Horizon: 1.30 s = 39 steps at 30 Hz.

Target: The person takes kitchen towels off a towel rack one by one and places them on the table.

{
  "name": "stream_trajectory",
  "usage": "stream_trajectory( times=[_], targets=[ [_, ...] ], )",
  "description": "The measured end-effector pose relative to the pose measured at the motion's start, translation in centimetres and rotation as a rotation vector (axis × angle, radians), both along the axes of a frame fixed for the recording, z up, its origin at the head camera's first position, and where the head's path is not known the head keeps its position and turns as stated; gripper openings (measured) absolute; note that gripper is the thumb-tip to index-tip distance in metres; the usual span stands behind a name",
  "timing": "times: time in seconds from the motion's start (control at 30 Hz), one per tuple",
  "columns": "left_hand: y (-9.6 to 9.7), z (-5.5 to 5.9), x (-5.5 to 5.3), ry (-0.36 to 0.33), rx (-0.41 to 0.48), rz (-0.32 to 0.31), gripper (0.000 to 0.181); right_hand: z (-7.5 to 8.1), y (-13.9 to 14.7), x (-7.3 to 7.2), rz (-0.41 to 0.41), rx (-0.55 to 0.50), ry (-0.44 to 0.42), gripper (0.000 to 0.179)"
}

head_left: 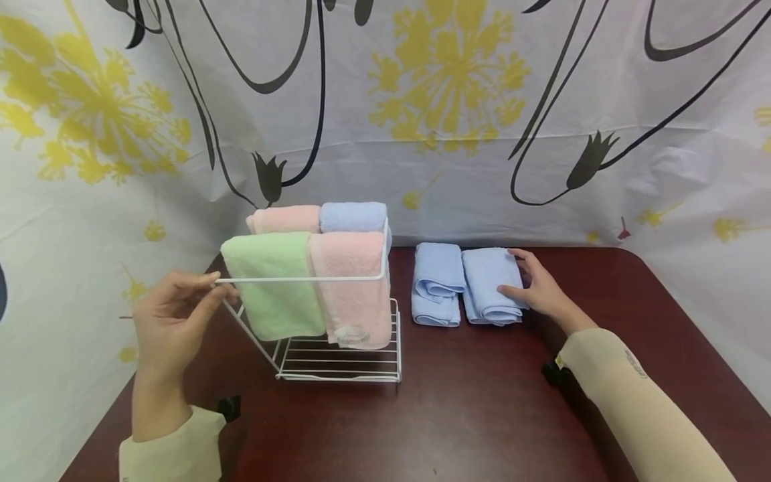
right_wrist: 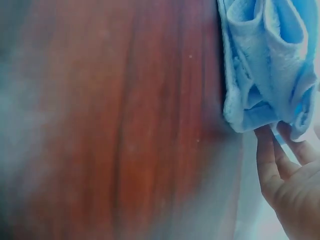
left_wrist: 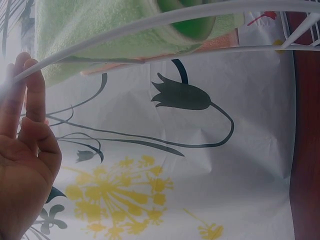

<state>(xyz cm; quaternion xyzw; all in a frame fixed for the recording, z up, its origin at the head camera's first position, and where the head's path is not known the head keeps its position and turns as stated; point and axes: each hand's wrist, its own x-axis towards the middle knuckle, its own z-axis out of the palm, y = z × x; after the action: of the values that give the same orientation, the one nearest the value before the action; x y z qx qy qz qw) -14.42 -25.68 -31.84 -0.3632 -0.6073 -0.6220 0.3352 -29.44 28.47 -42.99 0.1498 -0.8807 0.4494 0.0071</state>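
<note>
My left hand (head_left: 175, 318) pinches the front left corner of a white wire rack (head_left: 279, 376) between thumb and fingers. In the left wrist view, its fingertips meet the rack's bar (left_wrist: 165, 22). Over the upper rails hang a green towel (head_left: 271, 288), a pink towel (head_left: 352, 281) in front, and another pink towel (head_left: 286, 218) and a blue towel (head_left: 353, 216) behind. My right hand (head_left: 545, 288) grips the right edge of a folded light blue towel (head_left: 490, 284) lying on the table, thumb on the near side. The right wrist view shows its fingertips against the towel's folds (right_wrist: 270, 65).
A second folded light blue towel (head_left: 436, 284) lies just left of the gripped one, right of the rack. The dark red wooden table (head_left: 482, 402) meets a patterned white sheet (head_left: 452, 187) at the back. The rack's lower wire shelf (head_left: 337, 365) sits close over the tabletop.
</note>
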Motion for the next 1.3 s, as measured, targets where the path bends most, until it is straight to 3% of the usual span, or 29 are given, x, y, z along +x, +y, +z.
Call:
stream_trajectory(
  times=[0.3, 0.8, 0.97, 1.3],
  targets=[
    [0.0, 0.0, 0.2, -0.009, -0.018, 0.046, 0.020, 0.3, 0.1, 2.0, 0.005, 0.058, 0.102, 0.082],
    [0.0, 0.0, 0.1, -0.006, 0.014, 0.014, 0.020, 2.0, 0.3, 6.4, -0.056, 0.103, 0.146, 0.071],
    [0.0, 0.0, 0.1, -0.001, 0.004, 0.028, 0.020, 2.7, 0.1, 7.0, -0.098, 0.092, 0.189, 0.063],
    [-0.1, 0.0, 0.2, -0.001, -0.015, 0.054, 0.021, 4.1, -1.3, 7.6, -0.078, 0.065, 0.175, 0.053]
  ],
)
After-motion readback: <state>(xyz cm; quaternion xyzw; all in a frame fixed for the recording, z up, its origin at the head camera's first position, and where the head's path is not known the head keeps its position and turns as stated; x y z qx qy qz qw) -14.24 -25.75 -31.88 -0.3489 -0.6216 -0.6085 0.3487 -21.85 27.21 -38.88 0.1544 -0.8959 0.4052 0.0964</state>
